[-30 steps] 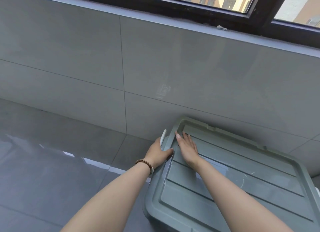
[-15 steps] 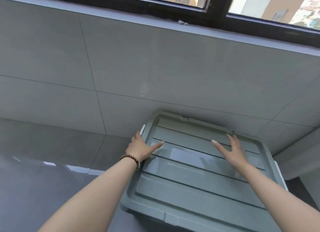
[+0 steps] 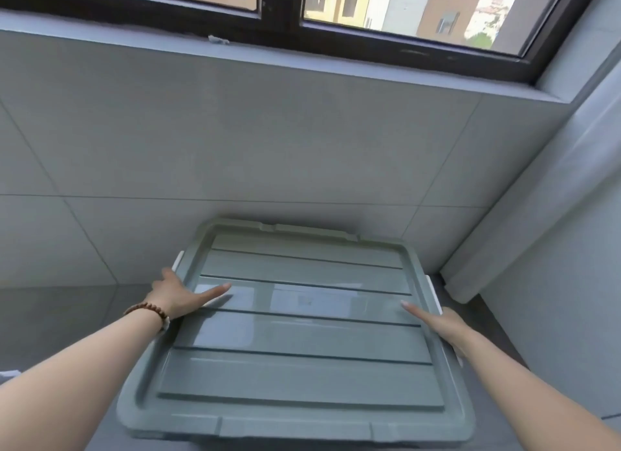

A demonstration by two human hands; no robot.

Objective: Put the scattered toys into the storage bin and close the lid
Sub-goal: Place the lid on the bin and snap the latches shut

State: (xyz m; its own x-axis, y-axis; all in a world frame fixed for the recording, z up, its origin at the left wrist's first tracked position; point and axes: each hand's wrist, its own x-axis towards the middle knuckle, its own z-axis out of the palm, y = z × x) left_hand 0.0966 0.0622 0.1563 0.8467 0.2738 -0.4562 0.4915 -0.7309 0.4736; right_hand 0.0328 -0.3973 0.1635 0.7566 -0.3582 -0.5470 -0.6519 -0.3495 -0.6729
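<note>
Item: grey-green ribbed lid, lying flat over the storage bin, which is hidden beneath it but for a white side latch; position: on the grey floor, against the tiled wall under the window. My left hand, beaded bracelet at the wrist, rests on the lid's left rim, thumb straight across the top, fingers extended, gripping nothing; my right hand lies on the right rim, thumb straight on the lid, fingers past the edge and unseen, so its grasp I cannot tell.
</note>
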